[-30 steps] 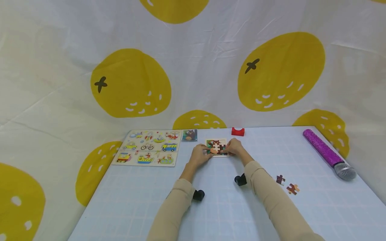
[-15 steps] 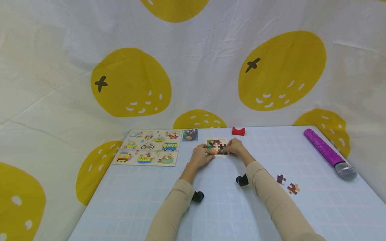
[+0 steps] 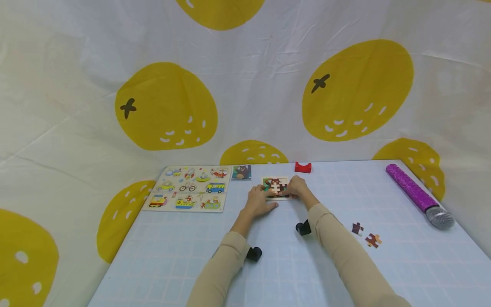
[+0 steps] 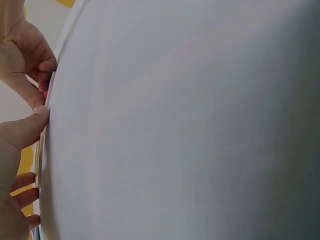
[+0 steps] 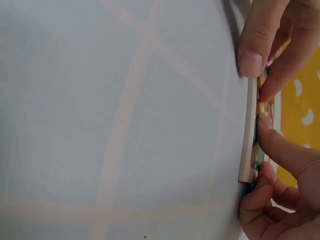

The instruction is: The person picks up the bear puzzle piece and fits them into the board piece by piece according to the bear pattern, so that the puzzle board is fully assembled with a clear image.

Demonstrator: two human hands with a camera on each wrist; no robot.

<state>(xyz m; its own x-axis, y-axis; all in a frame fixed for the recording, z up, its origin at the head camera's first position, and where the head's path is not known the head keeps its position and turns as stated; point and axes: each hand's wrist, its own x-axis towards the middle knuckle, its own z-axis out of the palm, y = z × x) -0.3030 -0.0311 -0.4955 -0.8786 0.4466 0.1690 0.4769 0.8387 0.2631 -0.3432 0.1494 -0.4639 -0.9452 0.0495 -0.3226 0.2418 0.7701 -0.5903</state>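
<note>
A small bear jigsaw puzzle [image 3: 275, 186] lies in its shallow pale wooden tray [image 3: 285, 178] at the middle back of the table, with bare gaps among its pieces. My left hand [image 3: 258, 202] is at its left side, the index finger reaching over the pieces and the thumb along the near edge. From the right, my right hand [image 3: 299, 187] holds the tray's side, thumb over the pieces and fingers curled by the edge. Both hands show in the right wrist view, where the tray [image 5: 247, 135] appears edge-on. Fingers hide part of the picture.
Two loose jigsaw pieces, one dark [image 3: 357, 229] and one brown [image 3: 373, 240], lie at right. A vehicle puzzle board [image 3: 187, 187] and a bear picture card [image 3: 241, 172] sit at left. A red block [image 3: 303, 167] stands behind; a purple microphone [image 3: 414, 192] lies far right.
My left thumb has moved nearer and away from the index finger, down to the tray's near edge. My right hand has shifted slightly, still at the tray's right side. The loose pieces stay put.
</note>
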